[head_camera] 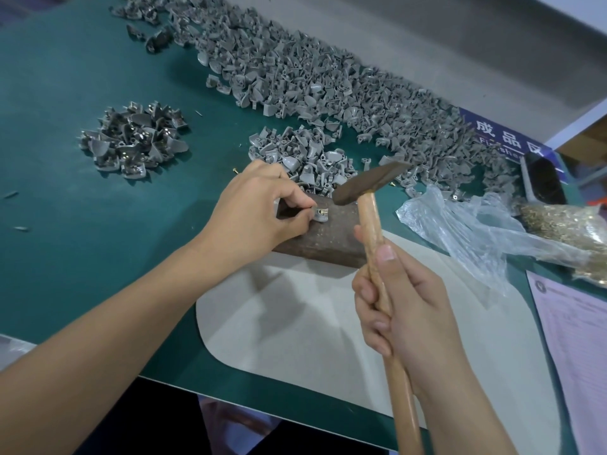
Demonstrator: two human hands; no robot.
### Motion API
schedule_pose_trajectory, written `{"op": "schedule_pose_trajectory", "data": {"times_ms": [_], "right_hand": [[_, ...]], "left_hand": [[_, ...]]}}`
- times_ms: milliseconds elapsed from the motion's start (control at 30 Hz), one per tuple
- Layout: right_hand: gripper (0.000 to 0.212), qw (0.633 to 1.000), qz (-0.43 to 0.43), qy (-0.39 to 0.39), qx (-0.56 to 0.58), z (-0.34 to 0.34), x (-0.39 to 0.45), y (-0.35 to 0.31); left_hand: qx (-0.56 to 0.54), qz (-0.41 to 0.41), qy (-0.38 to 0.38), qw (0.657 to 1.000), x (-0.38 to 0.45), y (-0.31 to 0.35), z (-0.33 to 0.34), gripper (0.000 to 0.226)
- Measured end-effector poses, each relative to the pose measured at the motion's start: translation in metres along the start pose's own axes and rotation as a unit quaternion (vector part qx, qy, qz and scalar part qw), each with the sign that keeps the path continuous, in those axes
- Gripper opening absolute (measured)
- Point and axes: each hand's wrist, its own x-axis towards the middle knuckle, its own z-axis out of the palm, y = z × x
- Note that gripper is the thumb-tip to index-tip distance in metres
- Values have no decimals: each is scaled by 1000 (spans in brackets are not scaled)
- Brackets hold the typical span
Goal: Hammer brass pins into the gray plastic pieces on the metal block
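Both our grips are busy at the metal block point(323, 229), which we take as our landmark: our left hand point(262, 208) rests on the block's left end and pinches a gray plastic piece point(320, 215) between thumb and curled fingers, holding it down on the block's top face, while our right hand point(404, 303) is wrapped tight round the wooden handle of the hammer point(371, 187), thumb laid along the shaft. A brass pin point(323, 211) sits in the piece, lying across its top. We hold the hammer's dark head raised just above the block's far right corner, not touching the piece. The block stands on the green counter point(82, 208), its near edge over a pale gray mat point(312, 316) that spreads from the block toward us. Just behind the block lies a small heap of plain gray pieces point(305, 152), and well beyond that a long bank of the same parts point(312, 77) runs along the back of the counter. Well to the left of the block we see a separate heap of pieces point(134, 141) with glints of metal in them. To the right of the block a crumpled clear plastic bag point(486, 231) lies open with a mass of brass pins point(565, 224) spilling from it, and a printed sheet of paper point(578, 339) lies near that, closer to us.
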Motion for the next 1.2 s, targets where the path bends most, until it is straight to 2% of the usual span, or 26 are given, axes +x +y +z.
{"op": "schedule_pose_trajectory", "data": {"times_ms": [67,133,200,267,333,400,433,467,500,567,600,667,733,833,967,1100,1200], "right_hand": [[28,1000,2,11,-7,-2,0,3],[26,998,-14,54,-35,-7,1,4],[19,986,-35,145,-72,-16,8,4],[34,961,-36,221,-163,-31,17,5],[42,919,-23,214,-331,-48,26,5],[44,842,17,184,-507,-57,31,8],[45,810,27,171,-561,-56,32,9],[47,794,19,167,-584,-51,32,10],[47,795,-14,177,-580,-44,33,11],[36,824,-141,199,-512,-28,36,8],[29,844,-200,187,-462,-20,41,5],[21,873,-250,117,-402,-4,55,-1],[21,876,-256,63,-403,7,70,-5],[14,872,-265,37,-411,10,87,-4],[9,874,-301,61,-376,10,94,4],[14,917,-276,98,-272,7,95,12],[20,927,-270,104,-237,5,95,15]], "left_hand": [[0,-2,0,1000,0,-1,0,10],[1,-4,-3,1000,-1,-1,0,10],[0,-6,-4,1000,-1,-2,1,7],[0,-6,-3,1000,-2,-2,1,3],[1,-1,-1,1000,-2,-2,2,3],[3,5,0,1000,-2,-2,2,3],[4,9,0,1000,-2,-1,2,2],[4,12,2,1000,-2,-1,2,2],[5,13,3,1000,-2,-1,2,2],[1,13,4,1000,-2,-1,2,3],[-1,12,6,1000,-1,0,2,3],[0,15,14,1000,-1,0,3,4],[3,24,24,999,-2,-1,3,6],[1,31,31,999,-2,-2,2,7],[-3,34,36,999,-2,-4,4,7],[-59,-2,52,997,-3,-4,4,8],[-70,-17,59,996,-4,-2,3,11]]}}
